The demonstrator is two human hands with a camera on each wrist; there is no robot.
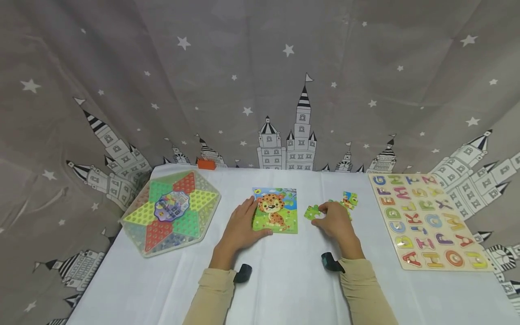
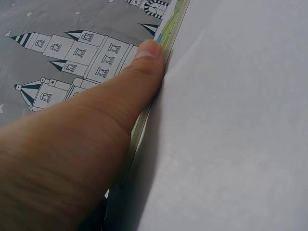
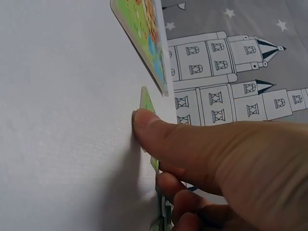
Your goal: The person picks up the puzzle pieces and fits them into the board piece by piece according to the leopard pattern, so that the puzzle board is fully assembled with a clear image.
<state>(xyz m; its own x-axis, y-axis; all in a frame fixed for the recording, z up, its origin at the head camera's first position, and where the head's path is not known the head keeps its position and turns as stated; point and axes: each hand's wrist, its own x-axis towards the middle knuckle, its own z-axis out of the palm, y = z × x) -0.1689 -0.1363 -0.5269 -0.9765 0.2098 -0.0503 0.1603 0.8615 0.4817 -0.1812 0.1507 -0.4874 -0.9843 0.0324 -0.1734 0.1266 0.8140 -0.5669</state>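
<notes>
The right hand [image 1: 338, 222] pinches a flat green jigsaw piece [image 1: 312, 212] at its ten o'clock; the left hand [image 1: 240, 229], thumb spread wide, touches a square green-and-blue leopard-printed board [image 1: 276, 212] at its two o'clock.

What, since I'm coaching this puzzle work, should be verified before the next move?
1. Left hand touching the leopard board: ok, at its edge.
2. Right hand pinching a green puzzle piece: ok.
3. Piece apart from the leopard board: ok, white cloth shows between.
4. Other pieces all in plain sight: not ok, the right hand partly covers some.
5. Where the piece fits: cannot tell.
6. Letter board clear of both hands: ok.
</notes>
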